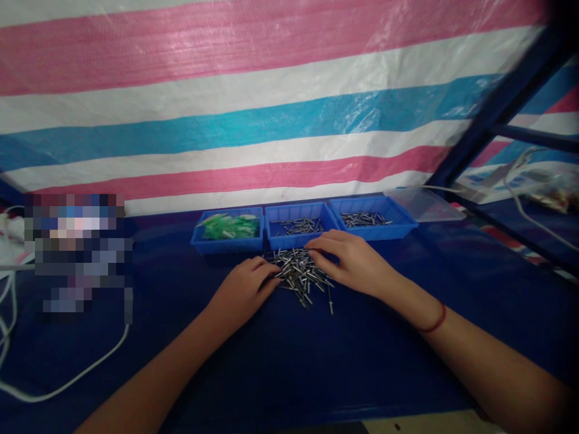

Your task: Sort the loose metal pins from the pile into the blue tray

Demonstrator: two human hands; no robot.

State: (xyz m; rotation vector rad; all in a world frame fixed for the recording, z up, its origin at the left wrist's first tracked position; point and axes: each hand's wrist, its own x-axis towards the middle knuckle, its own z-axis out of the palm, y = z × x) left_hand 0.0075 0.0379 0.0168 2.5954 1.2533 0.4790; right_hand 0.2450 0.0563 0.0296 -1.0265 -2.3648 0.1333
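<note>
Metal pins [298,274] lie heaped between half-curled hands [244,289] [350,262], whether pinching any I cannot tell.

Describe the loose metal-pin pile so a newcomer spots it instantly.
Below the striped sheet, three blue bins stand in a row. On the near side of the middle bin, between left hand and right hand, sits the pile of metal pins. Unlike the binned pins, it lies loose on the dark tabletop.
</note>
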